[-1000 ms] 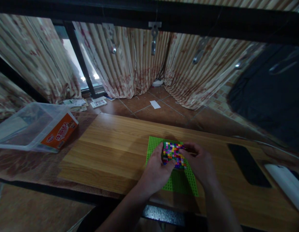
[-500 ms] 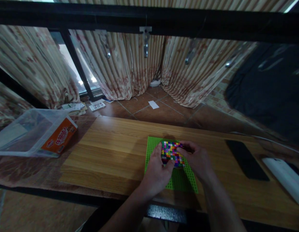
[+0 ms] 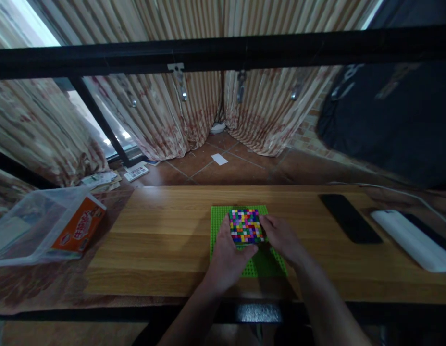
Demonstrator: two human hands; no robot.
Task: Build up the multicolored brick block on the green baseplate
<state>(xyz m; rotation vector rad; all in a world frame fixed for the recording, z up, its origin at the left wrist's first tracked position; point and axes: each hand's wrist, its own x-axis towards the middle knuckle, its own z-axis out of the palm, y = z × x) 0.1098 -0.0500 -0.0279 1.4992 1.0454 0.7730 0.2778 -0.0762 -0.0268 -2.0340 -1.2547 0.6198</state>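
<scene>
A multicoloured block of small building bricks [image 3: 246, 226] sits over the upper part of a green studded baseplate [image 3: 259, 264]. My left hand [image 3: 226, 252] grips the block's left and near sides, with the thumb along its front edge. At the right edge, the fingers of my right hand [image 3: 278, 235] are closed against the block, their tips partly hidden. Whether the block rests on the plate or is held just above it, I cannot tell.
Both lie on a wooden board [image 3: 154, 240]. A black phone-like slab [image 3: 350, 218] and a long white object [image 3: 412, 240] are to the right. A clear plastic box [image 3: 35, 216] with an orange label stands at the left. A dark bar [image 3: 223, 55] crosses above.
My right hand has shifted from over the block's top to its right edge, so more of the coloured face shows. The camera view has tilted and turned a little.
</scene>
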